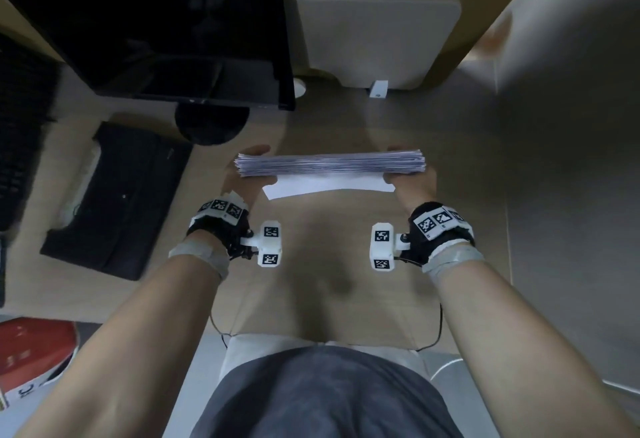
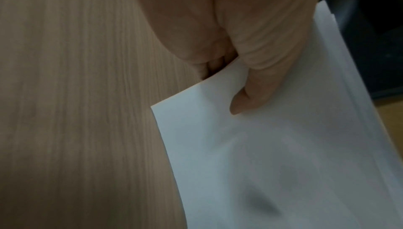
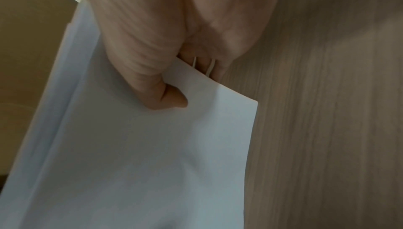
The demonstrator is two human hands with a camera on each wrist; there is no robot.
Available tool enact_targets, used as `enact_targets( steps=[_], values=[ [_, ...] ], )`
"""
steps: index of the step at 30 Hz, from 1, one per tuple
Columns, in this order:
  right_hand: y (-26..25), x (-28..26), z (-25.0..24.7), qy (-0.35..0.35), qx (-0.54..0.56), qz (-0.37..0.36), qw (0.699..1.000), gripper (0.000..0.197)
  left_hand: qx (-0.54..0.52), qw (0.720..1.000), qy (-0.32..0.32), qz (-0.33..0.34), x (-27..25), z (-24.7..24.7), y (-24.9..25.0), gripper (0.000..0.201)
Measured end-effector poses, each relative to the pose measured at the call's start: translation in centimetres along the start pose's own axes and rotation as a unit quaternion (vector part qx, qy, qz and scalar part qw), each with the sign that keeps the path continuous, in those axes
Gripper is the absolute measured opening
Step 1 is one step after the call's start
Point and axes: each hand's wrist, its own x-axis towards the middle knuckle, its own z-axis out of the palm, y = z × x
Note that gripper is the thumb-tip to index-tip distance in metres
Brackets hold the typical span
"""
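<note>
A thick stack of white paper [image 1: 330,166] stands on its long edge above the wooden desk [image 1: 329,250], held between both hands. My left hand [image 1: 246,174] grips its left end, thumb on the near sheet and fingers behind. My right hand [image 1: 408,174] grips the right end the same way. In the left wrist view the thumb [image 2: 250,98] presses on the front sheet of the stack of paper [image 2: 272,155]. In the right wrist view the thumb [image 3: 161,98] pinches the stack of paper [image 3: 141,155]; the fingers behind are mostly hidden.
A black monitor [image 1: 166,28] on its round stand is at the back left, with a black keyboard [image 1: 117,198] in front of it. A white panel [image 1: 374,35] leans at the back. A red box [image 1: 34,351] lies at the lower left. A grey wall [image 1: 571,125] closes the right side.
</note>
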Motion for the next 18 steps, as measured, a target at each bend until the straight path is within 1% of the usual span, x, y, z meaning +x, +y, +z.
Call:
enact_targets(
  steps=[1,2,3,4,6,7,8,11,14,16,18],
  values=[
    [-0.1,-0.1,0.0,0.004,0.000,0.011,1.000,0.028,0.001,1.000,-0.004,-0.013,0.0,0.2,0.4,0.046],
    [0.0,0.0,-0.1,0.009,0.000,0.018,1.000,0.021,0.032,0.999,-0.006,-0.032,0.1,0.3,0.8,0.034],
    [-0.1,-0.1,-0.2,0.013,-0.002,0.026,1.000,0.019,0.071,0.997,0.002,-0.044,-0.1,0.3,1.1,0.029],
    [-0.1,-0.1,-0.3,0.013,-0.003,0.024,1.000,0.021,0.101,0.993,0.015,-0.054,0.0,0.4,0.9,0.035],
    [-1.0,-0.4,-0.3,0.018,0.009,0.019,1.000,0.022,0.068,0.993,0.057,-0.072,-0.4,0.3,1.4,0.050],
    [-1.9,-0.7,-0.3,0.027,0.024,0.017,0.999,0.023,0.042,0.994,0.076,-0.069,-0.6,0.2,2.1,0.054],
    [-2.8,-1.1,-0.4,0.038,0.043,0.008,0.998,0.023,0.011,0.995,0.085,-0.059,-0.8,0.2,2.9,0.052],
    [-5.8,-2.1,-0.8,0.055,0.112,-0.042,0.991,0.024,-0.078,0.991,0.105,-0.007,-1.8,-0.5,6.2,0.029],
    [-6.9,-2.2,-1.4,0.078,0.151,-0.093,0.981,0.024,-0.115,0.986,0.114,0.043,-2.5,-1.5,8.1,0.021],
    [-6.2,-1.9,-1.1,0.082,0.150,-0.095,0.981,0.023,-0.108,0.988,0.108,0.030,-2.3,-1.8,7.7,0.029],
    [-4.3,-1.5,-0.3,0.059,0.119,-0.052,0.990,0.020,-0.043,0.993,0.100,-0.037,-1.8,-1.3,5.7,0.050]
  ],
)
